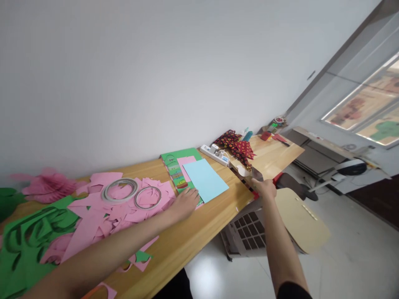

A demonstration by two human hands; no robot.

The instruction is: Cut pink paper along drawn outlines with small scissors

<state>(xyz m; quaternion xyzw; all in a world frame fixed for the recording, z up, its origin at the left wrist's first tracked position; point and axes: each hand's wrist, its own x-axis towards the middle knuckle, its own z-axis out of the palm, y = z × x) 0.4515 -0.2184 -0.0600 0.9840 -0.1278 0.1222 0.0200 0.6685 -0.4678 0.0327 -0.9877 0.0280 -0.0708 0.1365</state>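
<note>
My left hand lies on the lower end of a colourful patterned strip, its fingers lying fairly flat beside a light blue sheet. Under the blue sheet, pink paper and a green sheet show. Over the table's front edge on the right, my right hand is closed round a flat grey thing that I cannot make out. Close to it are a white round piece and a dark strip across the table.
Pink paper scraps, two tape rolls and green cut sheets cover the left side. Behind the hands lie a power strip and red patterned cloth. A wooden-topped stool and a grey crate stand below.
</note>
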